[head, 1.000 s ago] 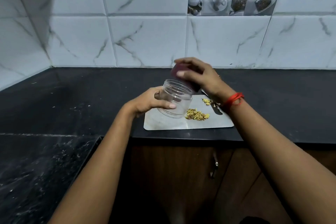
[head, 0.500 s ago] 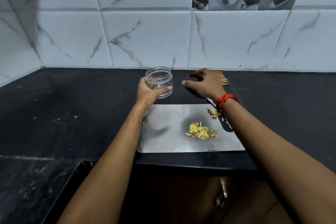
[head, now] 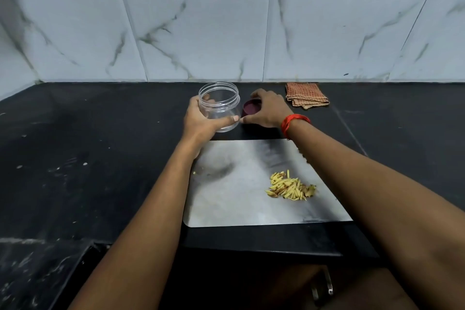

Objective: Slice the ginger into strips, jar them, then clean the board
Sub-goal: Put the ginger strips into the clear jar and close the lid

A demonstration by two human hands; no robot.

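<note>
A pile of yellow ginger strips [head: 289, 187] lies on the right part of the steel cutting board [head: 226, 199]. My left hand [head: 201, 121] grips a clear, empty, lidless jar [head: 219, 106] upright just beyond the board's far edge. To its right, my right hand [head: 266, 111] holds the dark maroon lid [head: 249, 111] low over the black counter. The knife is hidden behind my right forearm.
A folded orange checked cloth [head: 305, 95] lies at the back by the tiled wall. The black counter [head: 88, 146] stretches left and right of the board. A cabinet handle [head: 327, 284] shows below the counter's front edge.
The lid came off the jar. My left hand carried the jar up and back beyond the board; my right hand lowered the lid toward the counter beside it.
</note>
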